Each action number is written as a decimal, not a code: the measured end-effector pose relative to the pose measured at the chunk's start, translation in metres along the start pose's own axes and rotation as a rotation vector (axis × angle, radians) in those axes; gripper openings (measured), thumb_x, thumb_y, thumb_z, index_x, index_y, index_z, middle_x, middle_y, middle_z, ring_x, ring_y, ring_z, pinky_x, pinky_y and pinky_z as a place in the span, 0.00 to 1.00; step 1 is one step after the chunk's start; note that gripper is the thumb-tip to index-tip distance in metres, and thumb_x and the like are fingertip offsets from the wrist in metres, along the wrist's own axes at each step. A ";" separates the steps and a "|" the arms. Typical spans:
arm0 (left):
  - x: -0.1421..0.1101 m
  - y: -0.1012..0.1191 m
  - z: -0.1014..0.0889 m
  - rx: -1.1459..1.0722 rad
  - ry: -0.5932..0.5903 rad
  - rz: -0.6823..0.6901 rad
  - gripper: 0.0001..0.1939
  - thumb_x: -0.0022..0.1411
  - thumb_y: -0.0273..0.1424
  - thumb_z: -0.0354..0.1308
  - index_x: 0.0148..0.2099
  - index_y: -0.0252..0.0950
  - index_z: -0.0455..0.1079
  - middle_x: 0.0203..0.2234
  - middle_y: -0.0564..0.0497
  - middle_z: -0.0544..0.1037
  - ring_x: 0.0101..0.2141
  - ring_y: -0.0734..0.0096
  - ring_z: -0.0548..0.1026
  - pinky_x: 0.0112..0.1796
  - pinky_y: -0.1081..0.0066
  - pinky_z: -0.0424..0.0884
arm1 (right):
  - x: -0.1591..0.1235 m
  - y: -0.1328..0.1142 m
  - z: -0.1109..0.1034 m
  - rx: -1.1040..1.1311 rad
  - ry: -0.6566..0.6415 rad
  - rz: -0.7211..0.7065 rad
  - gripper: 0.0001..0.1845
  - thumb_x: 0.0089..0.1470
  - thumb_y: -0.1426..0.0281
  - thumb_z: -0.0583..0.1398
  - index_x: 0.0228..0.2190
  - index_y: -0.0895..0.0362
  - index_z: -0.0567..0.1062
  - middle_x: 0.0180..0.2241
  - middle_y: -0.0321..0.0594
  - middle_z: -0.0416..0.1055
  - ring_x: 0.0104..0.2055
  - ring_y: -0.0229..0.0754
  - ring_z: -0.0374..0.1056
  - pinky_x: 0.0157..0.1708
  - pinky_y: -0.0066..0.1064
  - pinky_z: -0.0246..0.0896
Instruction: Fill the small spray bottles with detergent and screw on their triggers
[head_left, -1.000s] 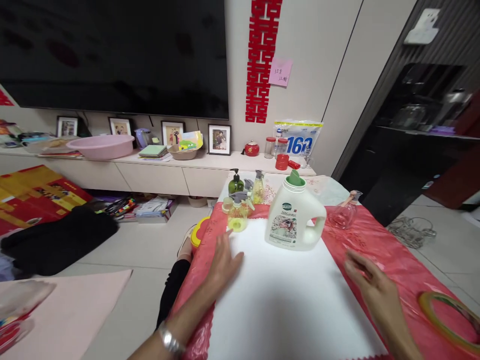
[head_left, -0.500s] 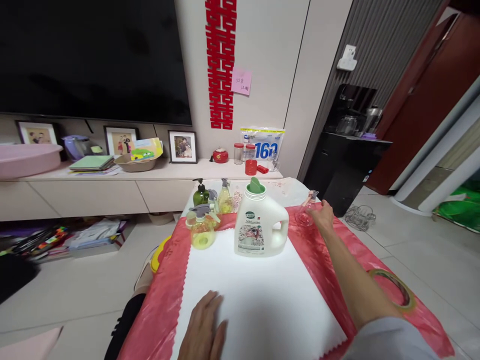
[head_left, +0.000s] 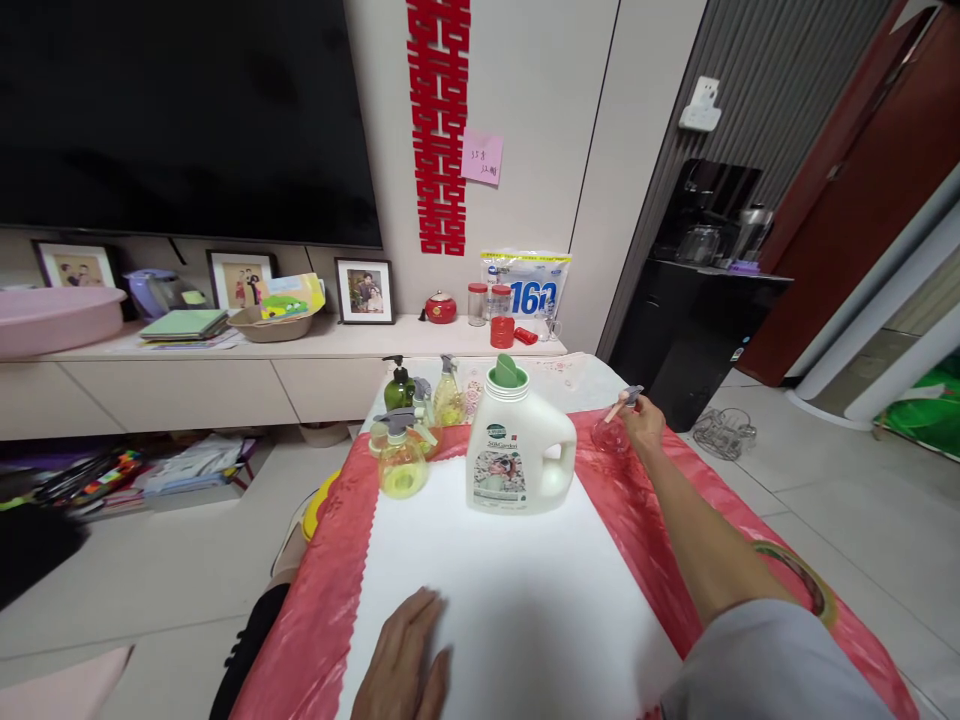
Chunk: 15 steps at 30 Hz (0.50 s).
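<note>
At the right side of the table, my right hand (head_left: pixel 645 422) is closed on the grey spray head of a small clear spray bottle (head_left: pixel 611 436). The spray head tilts to the right; whether it is still seated on the bottle I cannot tell. My left hand (head_left: pixel 401 655) lies flat on the white mat (head_left: pixel 487 570) and holds nothing. In the middle stands a white detergent jug (head_left: pixel 499 470) with a green spout and no cap on it. Left of the jug are a spray bottle with yellow liquid (head_left: pixel 403 470), another yellow one (head_left: pixel 448 400) and a dark green pump bottle (head_left: pixel 400 388).
Red plastic sheeting (head_left: pixel 315 600) covers the table around the mat. A roll of tape (head_left: pixel 806 580) lies at the right, by my forearm. Behind, a low cabinet (head_left: pixel 337 390) carries jars, framed photos and a basket. A black cabinet (head_left: pixel 697 330) stands at the right.
My right hand has shifted from beside the bottle's upper part onto its spray head, which now tilts further right. My left hand stays on the mat.
</note>
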<state>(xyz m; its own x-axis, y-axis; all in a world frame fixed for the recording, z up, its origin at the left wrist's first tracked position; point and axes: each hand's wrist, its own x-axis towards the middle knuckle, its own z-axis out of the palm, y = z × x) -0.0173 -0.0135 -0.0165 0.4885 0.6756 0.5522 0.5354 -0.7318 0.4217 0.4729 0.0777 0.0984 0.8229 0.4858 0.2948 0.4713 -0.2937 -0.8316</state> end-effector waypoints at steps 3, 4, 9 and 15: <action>0.003 0.000 -0.004 0.037 -0.004 0.051 0.24 0.66 0.31 0.57 0.63 0.42 0.62 0.53 0.42 0.77 0.53 0.57 0.77 0.52 0.63 0.78 | -0.010 -0.009 -0.019 0.078 0.056 0.004 0.18 0.62 0.60 0.62 0.45 0.62 0.74 0.43 0.42 0.72 0.48 0.43 0.69 0.52 0.43 0.66; 0.003 0.001 -0.005 0.041 0.014 0.058 0.24 0.66 0.31 0.57 0.63 0.42 0.62 0.53 0.42 0.77 0.53 0.58 0.78 0.52 0.63 0.78 | -0.014 -0.015 -0.027 0.119 0.060 -0.010 0.18 0.61 0.60 0.63 0.45 0.63 0.74 0.43 0.43 0.72 0.48 0.44 0.69 0.53 0.43 0.66; 0.007 0.008 -0.005 0.011 0.061 0.060 0.23 0.65 0.31 0.56 0.62 0.42 0.64 0.52 0.43 0.78 0.53 0.58 0.77 0.52 0.63 0.78 | -0.054 -0.058 -0.074 0.356 -0.061 -0.136 0.30 0.46 0.54 0.67 0.45 0.61 0.74 0.46 0.48 0.74 0.50 0.49 0.71 0.52 0.39 0.68; 0.004 0.008 0.001 -0.041 0.062 -0.011 0.20 0.67 0.34 0.54 0.60 0.42 0.67 0.53 0.42 0.78 0.54 0.54 0.77 0.52 0.57 0.78 | -0.157 -0.103 -0.108 0.440 -0.341 -0.209 0.24 0.43 0.57 0.71 0.40 0.57 0.78 0.43 0.47 0.76 0.44 0.50 0.74 0.44 0.39 0.73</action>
<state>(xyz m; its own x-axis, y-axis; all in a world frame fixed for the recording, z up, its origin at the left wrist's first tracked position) -0.0104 -0.0169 -0.0111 0.4383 0.6780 0.5901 0.5116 -0.7279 0.4565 0.3293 -0.0568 0.1886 0.5442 0.7547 0.3664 0.3765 0.1706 -0.9106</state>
